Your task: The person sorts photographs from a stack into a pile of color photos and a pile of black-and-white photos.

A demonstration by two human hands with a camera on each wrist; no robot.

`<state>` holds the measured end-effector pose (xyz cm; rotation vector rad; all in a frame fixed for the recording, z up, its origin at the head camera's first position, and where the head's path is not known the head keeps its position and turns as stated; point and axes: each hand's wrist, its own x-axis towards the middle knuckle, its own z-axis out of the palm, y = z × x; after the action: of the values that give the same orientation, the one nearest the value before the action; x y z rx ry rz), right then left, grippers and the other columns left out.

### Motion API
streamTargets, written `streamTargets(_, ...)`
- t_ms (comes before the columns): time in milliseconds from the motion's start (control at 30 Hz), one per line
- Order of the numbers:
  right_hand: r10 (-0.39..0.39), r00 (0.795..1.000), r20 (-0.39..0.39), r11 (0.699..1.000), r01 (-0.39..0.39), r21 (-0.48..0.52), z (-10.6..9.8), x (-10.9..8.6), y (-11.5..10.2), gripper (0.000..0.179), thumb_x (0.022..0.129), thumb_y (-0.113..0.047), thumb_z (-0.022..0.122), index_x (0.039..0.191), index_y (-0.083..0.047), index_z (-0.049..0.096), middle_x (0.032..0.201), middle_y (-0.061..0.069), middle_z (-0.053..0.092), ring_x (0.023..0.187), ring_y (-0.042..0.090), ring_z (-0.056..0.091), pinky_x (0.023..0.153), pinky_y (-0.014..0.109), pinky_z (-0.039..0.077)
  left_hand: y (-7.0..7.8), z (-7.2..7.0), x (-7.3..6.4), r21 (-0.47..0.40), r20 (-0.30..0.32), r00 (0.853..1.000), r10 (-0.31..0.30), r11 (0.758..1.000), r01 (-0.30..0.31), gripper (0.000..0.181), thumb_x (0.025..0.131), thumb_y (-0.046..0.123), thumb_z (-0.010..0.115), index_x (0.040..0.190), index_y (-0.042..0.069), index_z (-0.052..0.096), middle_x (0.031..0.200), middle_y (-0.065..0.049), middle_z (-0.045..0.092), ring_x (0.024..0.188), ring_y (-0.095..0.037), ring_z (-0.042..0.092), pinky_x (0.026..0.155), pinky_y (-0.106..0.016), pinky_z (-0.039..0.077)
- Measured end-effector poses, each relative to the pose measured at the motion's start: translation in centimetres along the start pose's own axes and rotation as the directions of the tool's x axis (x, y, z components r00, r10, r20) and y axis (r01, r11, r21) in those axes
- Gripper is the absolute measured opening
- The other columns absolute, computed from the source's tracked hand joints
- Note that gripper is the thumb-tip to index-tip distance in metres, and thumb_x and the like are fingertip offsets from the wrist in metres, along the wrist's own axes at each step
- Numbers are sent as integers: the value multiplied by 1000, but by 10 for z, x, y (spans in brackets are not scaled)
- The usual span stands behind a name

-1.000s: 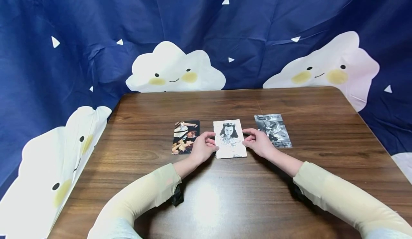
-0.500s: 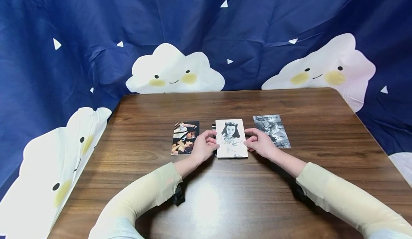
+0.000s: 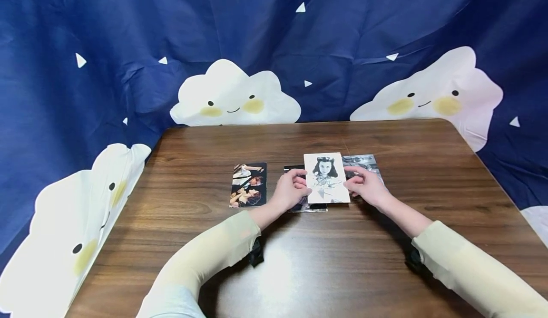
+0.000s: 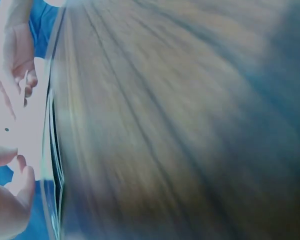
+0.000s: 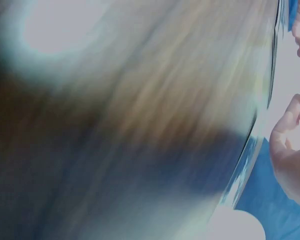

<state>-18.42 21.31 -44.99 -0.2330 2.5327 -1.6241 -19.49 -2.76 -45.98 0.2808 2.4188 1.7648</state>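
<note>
Toward the far edge of the worktop (image 3: 192, 166), about midway between its sides, a white card (image 3: 327, 180) was held between two hands. The left hand (image 3: 288, 190) pinched the card's left border between thumb and fingers; the right hand (image 3: 369, 187) had a like closed grip on the right border. The white card bore a black-and-white portrait of a dark-haired figure, with writing scrawled below it. In the head view it hid much of a dark card (image 3: 305, 207), whose left side and bottom strip showed, and the left part of a grey card (image 3: 363, 161); whether it touched either could not be told. Toward the worktop's left edge, near the left wrist, a colour card (image 3: 249, 185) lay flat, its picture turned sideways. Pale yellow sleeves (image 3: 214, 246) covered the forearms, a black device (image 3: 256, 254) under each cuff. Beyond the far edge hung a blue curtain (image 3: 325, 37) printed with white triangles and smiling clouds, one of them past the far right corner.
</note>
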Motion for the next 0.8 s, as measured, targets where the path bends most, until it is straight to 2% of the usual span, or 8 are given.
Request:
streamTargets(200, 3, 1000, -22, 1000, -4, -19, -20, -4, 8, 51, 89, 3, 64, 135, 11, 44, 87, 20, 70, 69, 5, 63, 64, 26, 55, 12, 17, 6, 17, 29, 1000, 13, 1000, -14, 47, 74, -10, 76, 119, -4, 60, 89, -12, 67, 71, -8, 61, 65, -18, 51)
streamTargets(400, 3, 999, -51, 999, -5, -43, -43, -11, 12, 53, 91, -2, 65, 137, 11, 43, 88, 17, 70, 67, 6, 61, 64, 24, 53, 24, 37, 16, 23, 46, 999, 29, 999, -30, 47, 76, -9, 75, 120, -3, 62, 91, -6, 66, 72, -4, 61, 66, -16, 50)
streamTargets(433, 4, 998, -57, 999, -7, -53, -46, -12, 13, 53, 91, -2, 65, 137, 11, 42, 88, 16, 70, 67, 7, 61, 65, 24, 53, 26, 41, 18, 45, 37, 999, 24, 999, -26, 47, 76, -7, 76, 121, -1, 63, 91, -3, 67, 71, -2, 61, 72, -16, 48)
streamTargets(467, -1, 998, -63, 998, -3, -67, -49, -13, 13, 53, 91, -3, 65, 138, 11, 42, 87, 15, 70, 67, 7, 61, 64, 24, 53, 27, 44, 19, 49, 36, 999, 31, 998, -33, 47, 76, -6, 76, 121, 0, 63, 91, -2, 68, 72, -2, 62, 72, -16, 48)
streamTargets(633, -5, 995, -100, 991, -9, -137, -61, -13, 17, 55, 92, -6, 65, 140, 9, 41, 83, 13, 69, 65, 9, 60, 62, 24, 52, 34, 58, 27, 53, 16, 999, 38, 998, -39, 50, 77, -6, 76, 124, 1, 62, 93, -2, 70, 73, -2, 63, 71, -14, 46)
streamTargets(667, -7, 994, -105, 988, -9, -151, -63, -13, 18, 55, 92, -7, 65, 139, 8, 41, 83, 13, 69, 64, 10, 60, 61, 24, 51, 34, 60, 28, 39, 20, 999, 48, 998, -49, 50, 76, -7, 75, 124, -1, 61, 93, -4, 70, 73, -3, 64, 65, -13, 48)
streamTargets(800, -19, 994, -111, 981, -3, -194, -68, -15, 24, 53, 92, -7, 66, 137, 10, 43, 82, 13, 69, 62, 11, 59, 58, 25, 49, 32, 71, 32, 62, 17, 999, 36, 997, -37, 50, 76, -7, 75, 124, -2, 62, 91, -4, 71, 71, -3, 64, 65, -11, 48)
